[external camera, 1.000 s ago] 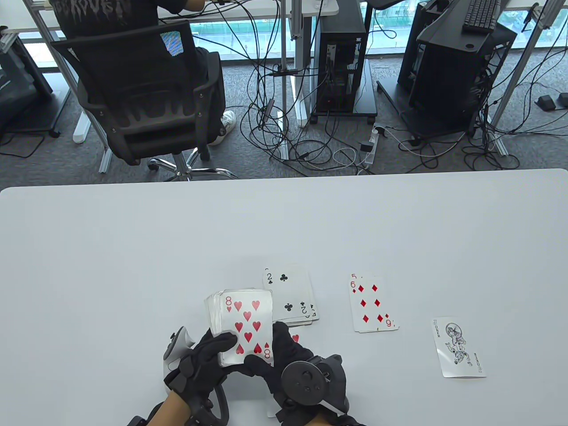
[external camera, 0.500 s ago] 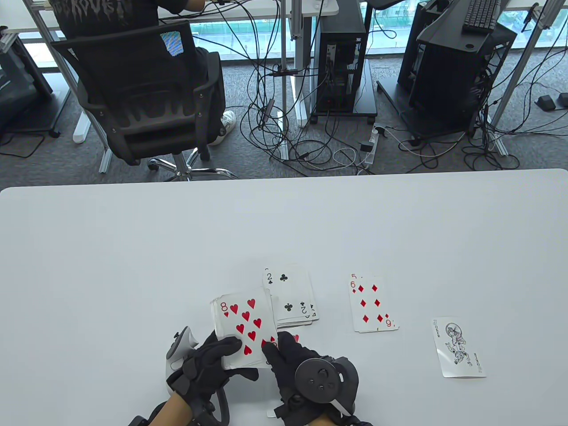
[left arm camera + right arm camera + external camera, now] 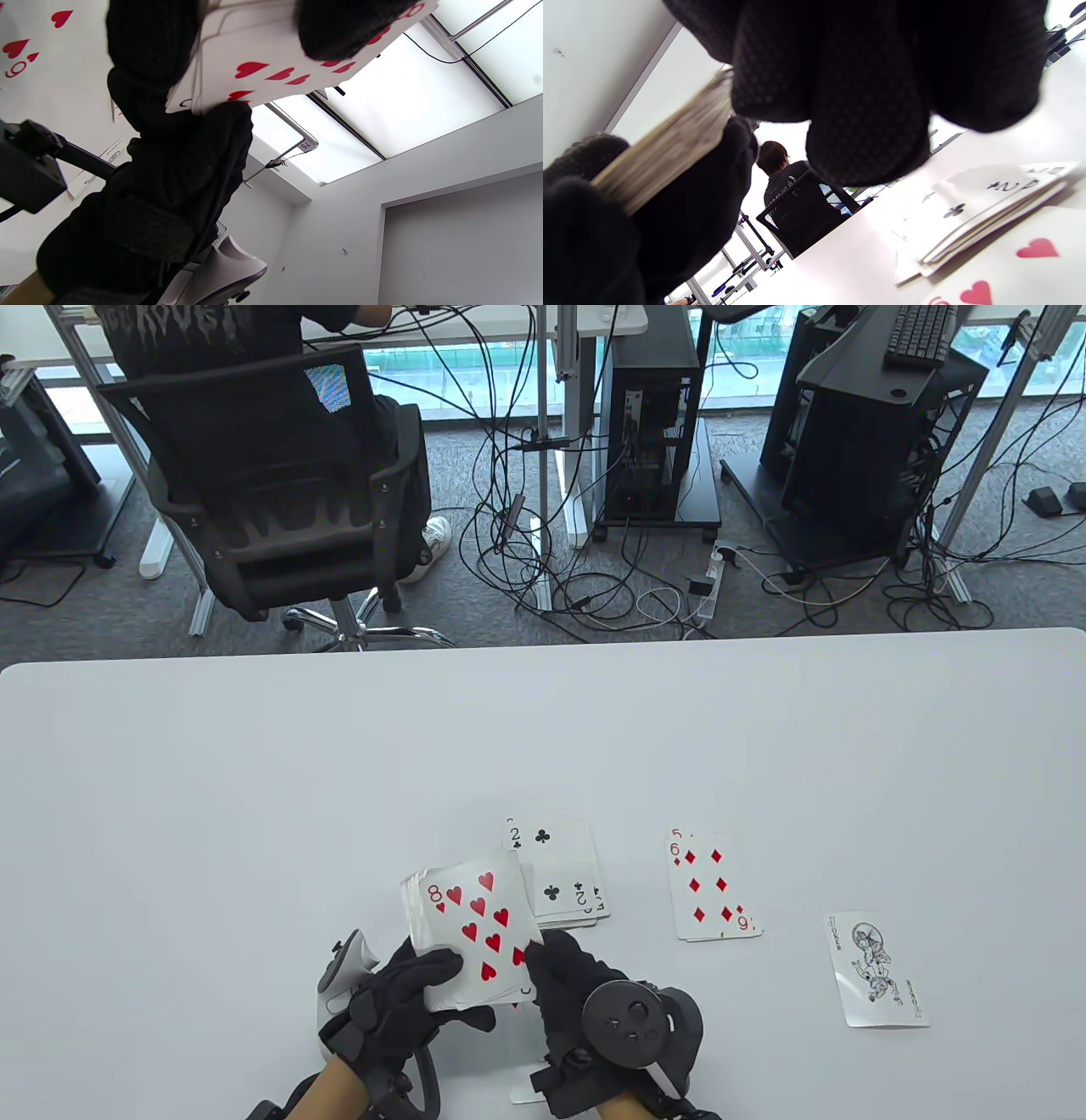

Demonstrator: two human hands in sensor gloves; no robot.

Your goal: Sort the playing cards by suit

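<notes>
Three sorted groups are lying face up on the flat white table (image 3: 254, 780): a stack of white playing cards topped by the two of clubs (image 3: 556, 869), a smaller pair of red diamond cards with the six on top (image 3: 711, 895) well apart to its right, and a lone joker card with a grey jester figure (image 3: 876, 971) further right. A fourth group, red hearts cards (image 3: 1009, 262), is showing in the right wrist view just beside the clubs stack; in the table view it is mostly hiding under the hands.

Most of the deck is waiting unsorted, judging by thickness: the thick face-up pack of playing cards (image 3: 424, 916) is sitting in the black-gloved left hand (image 3: 399, 997), thumb curling over its lower left corner and fingers wrapping underneath. Its edge is reading as many layers in the right wrist view.

On top, the white eight of hearts card (image 3: 475, 929) is lying skewed, fanning off the pack toward the right. The black-gloved right hand (image 3: 585, 1010) is pinching its lower right corner, thumb on the face; the underside fingers I cannot tell apart.

Judgement: sorting is at an early stage. Step in hand is peeling the eight off; it is likely heading for the hearts group below the clubs stack. Spades are not showing anywhere yet.
</notes>
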